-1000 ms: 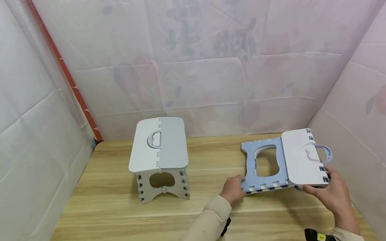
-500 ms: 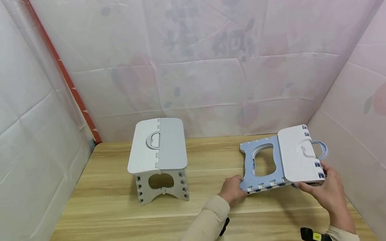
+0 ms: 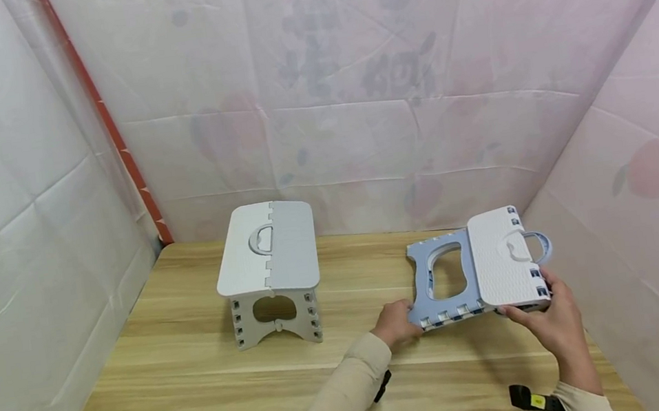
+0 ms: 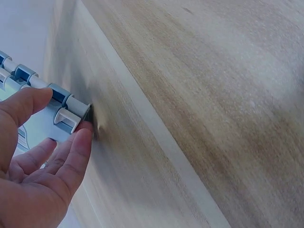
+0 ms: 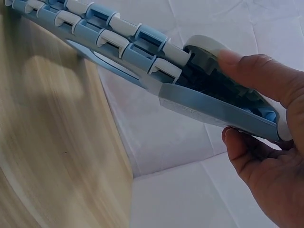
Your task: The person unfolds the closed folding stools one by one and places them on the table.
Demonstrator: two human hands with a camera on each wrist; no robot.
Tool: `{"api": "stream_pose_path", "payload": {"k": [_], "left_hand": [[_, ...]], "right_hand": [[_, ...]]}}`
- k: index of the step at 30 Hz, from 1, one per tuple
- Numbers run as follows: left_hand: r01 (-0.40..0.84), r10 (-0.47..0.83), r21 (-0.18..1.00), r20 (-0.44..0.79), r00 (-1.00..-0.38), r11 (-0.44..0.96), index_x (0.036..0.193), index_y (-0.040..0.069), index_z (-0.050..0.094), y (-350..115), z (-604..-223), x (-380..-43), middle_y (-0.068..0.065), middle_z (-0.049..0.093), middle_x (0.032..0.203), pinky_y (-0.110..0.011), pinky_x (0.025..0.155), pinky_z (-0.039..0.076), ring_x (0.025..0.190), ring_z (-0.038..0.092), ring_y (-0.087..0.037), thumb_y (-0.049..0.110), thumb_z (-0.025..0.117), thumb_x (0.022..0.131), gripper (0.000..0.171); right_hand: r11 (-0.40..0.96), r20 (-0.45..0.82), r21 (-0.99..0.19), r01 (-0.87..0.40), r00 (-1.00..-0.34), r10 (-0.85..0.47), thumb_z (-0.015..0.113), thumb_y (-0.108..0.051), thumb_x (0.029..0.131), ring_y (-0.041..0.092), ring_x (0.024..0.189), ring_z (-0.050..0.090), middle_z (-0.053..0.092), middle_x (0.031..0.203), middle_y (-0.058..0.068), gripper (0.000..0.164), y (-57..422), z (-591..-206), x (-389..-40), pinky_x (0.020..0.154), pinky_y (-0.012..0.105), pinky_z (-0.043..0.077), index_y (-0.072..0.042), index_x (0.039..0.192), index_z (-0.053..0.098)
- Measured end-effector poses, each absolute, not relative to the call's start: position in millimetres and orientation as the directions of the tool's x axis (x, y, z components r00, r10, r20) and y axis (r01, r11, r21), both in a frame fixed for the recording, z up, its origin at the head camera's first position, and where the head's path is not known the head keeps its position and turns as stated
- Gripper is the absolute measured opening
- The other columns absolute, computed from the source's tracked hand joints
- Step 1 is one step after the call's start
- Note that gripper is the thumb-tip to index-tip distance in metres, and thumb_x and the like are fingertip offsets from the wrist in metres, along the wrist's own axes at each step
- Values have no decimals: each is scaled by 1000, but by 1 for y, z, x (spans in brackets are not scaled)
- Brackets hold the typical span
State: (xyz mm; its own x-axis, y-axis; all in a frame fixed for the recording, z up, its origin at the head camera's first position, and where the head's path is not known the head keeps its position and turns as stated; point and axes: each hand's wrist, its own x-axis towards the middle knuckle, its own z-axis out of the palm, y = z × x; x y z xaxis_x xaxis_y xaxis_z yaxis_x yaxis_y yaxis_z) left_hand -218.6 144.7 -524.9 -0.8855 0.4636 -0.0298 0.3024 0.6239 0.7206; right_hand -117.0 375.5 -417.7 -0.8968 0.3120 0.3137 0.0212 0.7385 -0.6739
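Note:
A blue-and-white folding stool lies folded flat at the right of the head view, its white seat half up and its blue leg panel toward the left. My left hand grips the near left corner of the legs; in the left wrist view its thumb and fingers hold the hinged end close over the wood. The seat end is pinched by my right hand, thumb on one face and fingers on the other. In the right wrist view that end is raised above the table.
Left of centre stands a grey-and-white folding stool, unfolded on its legs. Both stools are on a wood-grain table. White sheeting encloses the back and sides, with a red strip at the back left corner.
The seat end of the blue-and-white stool has moved up and slightly left with my right hand, so the stool tilts more. My left hand stays at the leg corner.

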Motion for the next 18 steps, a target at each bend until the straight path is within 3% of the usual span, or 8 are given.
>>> {"api": "stream_pose_path", "payload": {"k": [5, 18], "left_hand": [[304, 465, 717, -31, -885, 627, 109, 3, 65, 145, -526, -219, -6, 65, 99, -20, 70, 45, 84, 58, -11, 16, 83, 65, 49], [241, 433, 755, -63, -899, 610, 103, 3, 65, 140, -523, -216, -5, 65, 97, -21, 69, 46, 82, 58, -13, 14, 84, 63, 45]], "right_hand": [[721, 331, -692, -12, -894, 302, 86, -4, 62, -6, 92, 39, 45, 122, 22, 100, 372, -415, -116, 68, 5, 35, 5, 142, 27], [662, 362, -743, -102, -893, 268, 81, 2, 68, -2, 90, 45, 42, 123, 16, 98, 360, -411, -117, 70, 10, 41, 0, 145, 20]]}}
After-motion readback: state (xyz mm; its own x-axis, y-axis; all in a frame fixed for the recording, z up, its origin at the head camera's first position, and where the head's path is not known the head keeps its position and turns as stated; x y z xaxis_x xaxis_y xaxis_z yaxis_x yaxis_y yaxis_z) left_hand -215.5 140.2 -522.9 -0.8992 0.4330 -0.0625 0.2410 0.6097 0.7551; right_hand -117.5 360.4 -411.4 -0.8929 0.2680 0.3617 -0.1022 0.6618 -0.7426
